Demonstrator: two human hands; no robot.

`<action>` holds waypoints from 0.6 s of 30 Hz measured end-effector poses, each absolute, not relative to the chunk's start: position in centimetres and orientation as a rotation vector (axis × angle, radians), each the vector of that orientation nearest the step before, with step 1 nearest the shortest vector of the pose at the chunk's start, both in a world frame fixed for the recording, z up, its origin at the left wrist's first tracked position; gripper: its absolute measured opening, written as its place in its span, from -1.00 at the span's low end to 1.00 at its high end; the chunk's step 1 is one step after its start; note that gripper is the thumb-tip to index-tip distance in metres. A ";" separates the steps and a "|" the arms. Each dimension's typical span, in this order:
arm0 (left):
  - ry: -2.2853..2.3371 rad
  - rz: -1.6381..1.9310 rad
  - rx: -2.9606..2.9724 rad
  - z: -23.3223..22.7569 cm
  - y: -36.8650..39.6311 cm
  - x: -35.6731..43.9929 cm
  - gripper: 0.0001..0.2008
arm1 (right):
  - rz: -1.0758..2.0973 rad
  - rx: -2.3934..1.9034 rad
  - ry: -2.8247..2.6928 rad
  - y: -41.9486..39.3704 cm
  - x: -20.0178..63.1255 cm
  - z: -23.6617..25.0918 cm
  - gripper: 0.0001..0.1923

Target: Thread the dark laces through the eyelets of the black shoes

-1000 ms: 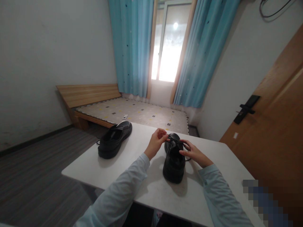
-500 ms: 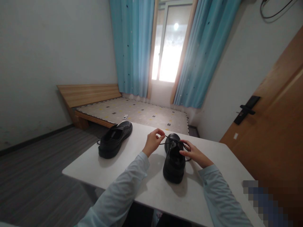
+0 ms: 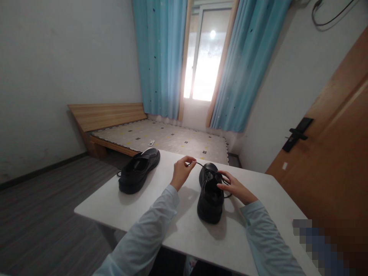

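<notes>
My left hand (image 3: 181,173) pinches a thin black shoelace (image 3: 201,165) between thumb and fingertips. The lace runs from there to the front of a black shoe (image 3: 210,208), which stands upright with its toe pointing away from me. On that shoe's right side, my right hand (image 3: 236,188) grips the upper near the opening, fingers partly curled. More lace loops below the right fingers. A second black shoe (image 3: 132,181) stands apart at the left, a bit of its lace sticking out beyond its left side.
Both shoes rest on a white table (image 3: 178,237). Behind it is a low bed (image 3: 161,132) with a small white object (image 3: 151,143) on it. Blue curtains (image 3: 161,57) frame the window. A wooden door (image 3: 330,153) stands at the right.
My left hand has moved slightly left and up, drawing the lace farther from the shoe. My right hand has stayed at the shoe's side.
</notes>
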State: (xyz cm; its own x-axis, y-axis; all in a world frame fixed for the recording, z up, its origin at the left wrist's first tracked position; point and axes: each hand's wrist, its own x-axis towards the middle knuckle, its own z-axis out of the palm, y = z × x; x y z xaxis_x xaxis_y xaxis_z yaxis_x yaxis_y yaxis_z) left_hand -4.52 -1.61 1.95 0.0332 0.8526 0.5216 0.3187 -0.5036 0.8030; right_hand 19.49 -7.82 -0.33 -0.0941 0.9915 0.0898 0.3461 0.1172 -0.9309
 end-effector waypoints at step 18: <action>1.111 1.163 1.934 1.1 -2.0 -3.5 -0.79 | 0.696 -1.426 -1.695 -8.4 19.3 0.8 -0.37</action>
State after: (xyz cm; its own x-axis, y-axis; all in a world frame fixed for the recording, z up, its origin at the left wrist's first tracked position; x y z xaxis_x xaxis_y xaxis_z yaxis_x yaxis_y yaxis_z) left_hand -3.49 -1.96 1.08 0.2597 0.8857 0.3849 0.3442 -0.4573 0.8200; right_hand 19.29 -8.38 0.76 -0.0478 0.9734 0.2239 0.5353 0.2142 -0.8171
